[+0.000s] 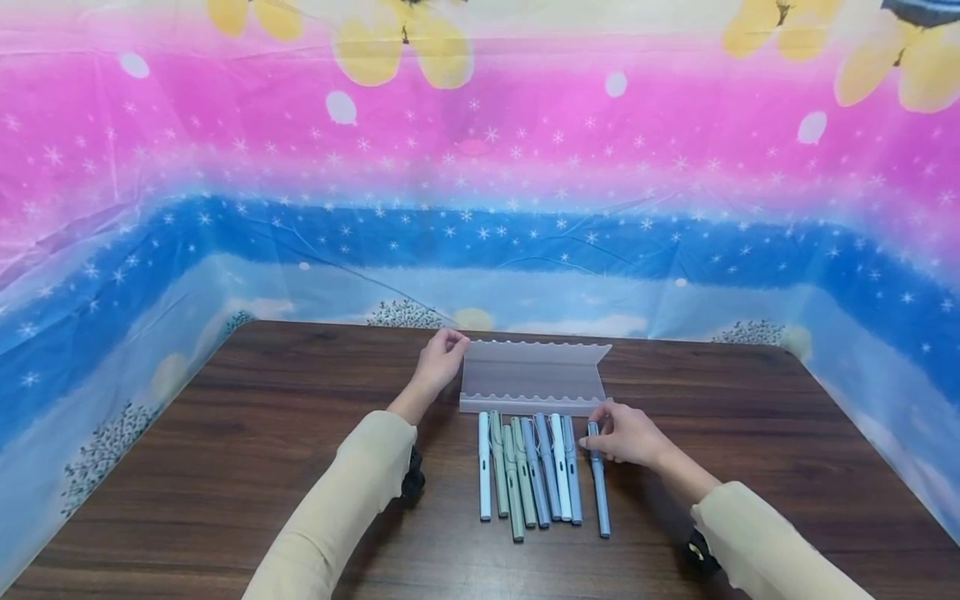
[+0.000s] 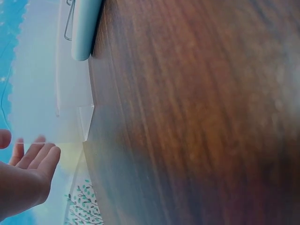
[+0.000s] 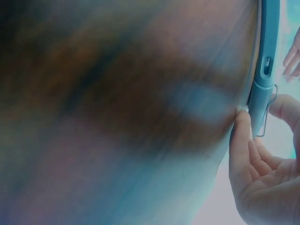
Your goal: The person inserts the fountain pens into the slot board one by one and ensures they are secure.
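My left hand (image 1: 441, 360) grips the upper left corner of a clear pen stand (image 1: 532, 379), a scalloped rack; its fingertips show hazily through the panel in the left wrist view. At the stand's lower right, my right hand (image 1: 628, 433) pinches the capped end of a blue-grey fountain pen (image 1: 601, 492), which slants down toward me. The right wrist view shows thumb and fingers around the cap of this pen (image 3: 265, 70), by its wire clip. A row of several capped fountain pens (image 1: 525, 475), pale blue, green and blue-grey, lies just left of it, in front of the stand.
The dark wooden table (image 1: 315, 375) reaches back to a printed cloth (image 1: 480, 233) hanging behind and along both sides. A dark wrist device (image 1: 412, 475) sits at the left sleeve, another (image 1: 702, 552) at the right one.
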The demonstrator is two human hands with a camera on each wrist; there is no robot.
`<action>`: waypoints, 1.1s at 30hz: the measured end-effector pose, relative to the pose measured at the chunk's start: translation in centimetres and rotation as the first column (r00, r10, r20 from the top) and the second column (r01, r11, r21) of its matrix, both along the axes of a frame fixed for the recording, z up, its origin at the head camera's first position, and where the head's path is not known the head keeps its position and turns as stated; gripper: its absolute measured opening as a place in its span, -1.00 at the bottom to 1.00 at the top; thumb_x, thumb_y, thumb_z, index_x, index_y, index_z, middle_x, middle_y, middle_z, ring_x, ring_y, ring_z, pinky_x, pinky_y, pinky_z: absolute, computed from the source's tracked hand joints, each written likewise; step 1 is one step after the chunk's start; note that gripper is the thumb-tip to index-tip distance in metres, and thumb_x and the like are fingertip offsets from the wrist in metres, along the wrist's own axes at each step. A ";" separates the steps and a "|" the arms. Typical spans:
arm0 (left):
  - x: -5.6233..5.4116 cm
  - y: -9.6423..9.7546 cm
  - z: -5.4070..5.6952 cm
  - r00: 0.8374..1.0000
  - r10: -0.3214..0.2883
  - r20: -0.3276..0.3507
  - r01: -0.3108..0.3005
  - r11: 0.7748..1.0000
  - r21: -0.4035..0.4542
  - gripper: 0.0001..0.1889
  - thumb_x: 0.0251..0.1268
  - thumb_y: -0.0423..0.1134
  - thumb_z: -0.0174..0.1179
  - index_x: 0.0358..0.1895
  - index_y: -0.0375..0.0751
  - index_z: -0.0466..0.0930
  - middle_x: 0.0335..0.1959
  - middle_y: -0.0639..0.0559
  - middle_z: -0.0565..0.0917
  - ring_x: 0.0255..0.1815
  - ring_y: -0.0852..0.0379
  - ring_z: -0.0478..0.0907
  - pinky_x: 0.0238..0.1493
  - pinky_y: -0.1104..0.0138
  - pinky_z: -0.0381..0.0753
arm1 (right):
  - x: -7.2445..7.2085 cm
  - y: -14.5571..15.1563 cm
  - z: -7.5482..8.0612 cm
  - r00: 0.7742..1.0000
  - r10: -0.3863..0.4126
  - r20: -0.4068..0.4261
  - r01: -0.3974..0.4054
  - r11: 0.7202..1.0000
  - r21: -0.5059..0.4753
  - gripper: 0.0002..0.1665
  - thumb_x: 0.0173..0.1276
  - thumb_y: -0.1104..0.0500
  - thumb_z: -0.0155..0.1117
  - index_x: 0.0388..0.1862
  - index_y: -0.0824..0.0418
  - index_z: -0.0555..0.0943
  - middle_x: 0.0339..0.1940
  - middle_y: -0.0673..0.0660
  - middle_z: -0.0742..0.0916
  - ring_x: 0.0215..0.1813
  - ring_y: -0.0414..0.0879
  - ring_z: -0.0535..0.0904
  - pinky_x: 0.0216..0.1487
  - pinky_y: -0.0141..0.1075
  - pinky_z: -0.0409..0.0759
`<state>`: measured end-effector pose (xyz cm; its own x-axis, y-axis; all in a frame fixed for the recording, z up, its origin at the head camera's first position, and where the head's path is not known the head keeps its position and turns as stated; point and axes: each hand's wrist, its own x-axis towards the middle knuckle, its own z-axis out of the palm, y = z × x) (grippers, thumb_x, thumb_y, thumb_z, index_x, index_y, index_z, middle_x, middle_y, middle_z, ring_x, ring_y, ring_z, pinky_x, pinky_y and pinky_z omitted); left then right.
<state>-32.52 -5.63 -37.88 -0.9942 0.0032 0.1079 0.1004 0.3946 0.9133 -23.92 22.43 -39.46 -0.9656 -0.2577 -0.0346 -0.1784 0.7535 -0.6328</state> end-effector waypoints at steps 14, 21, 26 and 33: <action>0.0 -0.4 -0.1 1.000 -0.003 0.007 0.003 1.000 -0.002 -0.77 0.31 -0.16 -0.05 -0.15 -0.27 0.40 0.01 -0.21 0.44 0.09 -0.11 0.32 0.07 0.09 0.29 | -0.5 1.6 1.4 0.997 -0.042 -0.066 0.033 0.991 -0.126 -0.58 0.14 0.13 0.26 -0.08 0.31 0.43 -0.53 0.08 0.54 -0.54 -0.04 0.50 -0.51 -0.25 0.48; -0.1 -0.5 -0.2 1.000 -0.012 0.006 0.012 1.000 0.002 -0.76 0.32 -0.16 -0.06 -0.14 -0.27 0.40 0.01 -0.21 0.44 0.08 -0.11 0.33 0.07 0.09 0.30 | -0.9 2.1 2.6 0.994 -0.044 -0.104 0.028 0.988 -0.150 -0.59 0.17 0.15 0.23 -0.05 0.31 0.41 -0.47 0.10 0.56 -0.45 0.03 0.53 -0.44 -0.20 0.52; -0.1 -0.4 -0.1 1.000 -0.015 0.004 0.015 1.000 0.006 -0.76 0.32 -0.16 -0.06 -0.14 -0.27 0.40 0.00 -0.21 0.43 0.08 -0.11 0.33 0.06 0.09 0.31 | -1.2 2.2 3.1 0.987 -0.059 -0.151 0.038 0.990 -0.133 -0.59 0.17 0.08 0.24 -0.06 0.23 0.41 -0.45 0.09 0.56 -0.43 0.04 0.53 -0.47 -0.24 0.50; 0.0 -0.3 0.1 1.000 -0.015 -0.002 0.015 1.000 0.005 -0.79 0.31 -0.19 -0.05 -0.16 -0.28 0.40 0.00 -0.22 0.44 0.07 -0.11 0.34 0.05 0.10 0.32 | -1.7 2.5 3.7 0.978 -0.068 -0.197 0.043 0.991 -0.125 -0.62 0.18 0.07 0.22 -0.06 0.17 0.41 -0.44 0.07 0.58 -0.42 0.04 0.54 -0.51 -0.23 0.48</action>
